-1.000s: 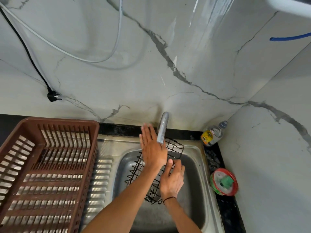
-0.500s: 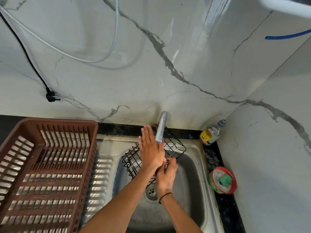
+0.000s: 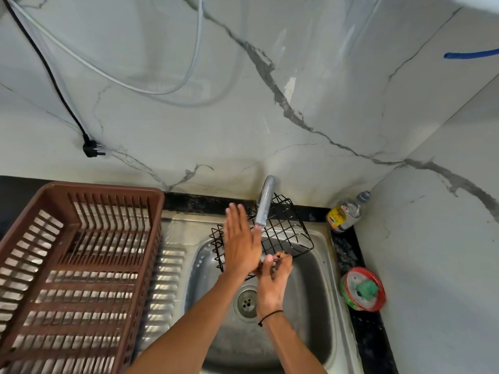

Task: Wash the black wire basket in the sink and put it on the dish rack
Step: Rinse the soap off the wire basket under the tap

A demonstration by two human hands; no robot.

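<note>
The black wire basket (image 3: 286,233) is held tilted above the steel sink (image 3: 305,292), right under the grey tap spout (image 3: 266,203). My left hand (image 3: 241,241) lies flat with straight fingers against the basket's left side. My right hand (image 3: 272,279) pinches the basket's near rim with its fingertips; a black band sits on that wrist. The brown plastic dish rack (image 3: 81,265) stands to the left of the sink. No water stream is visible.
The sink's ribbed steel drainboard (image 3: 164,279) lies between rack and basin. A dish-soap bottle (image 3: 347,211) stands in the back right corner. A red-rimmed tub with a green scrubber (image 3: 363,288) sits on the black counter at right. A black plug (image 3: 93,149) hangs on the wall.
The basket has been lifted out of the basin and turned up toward the tap. Both hands rose with it, and the drain is now uncovered.
</note>
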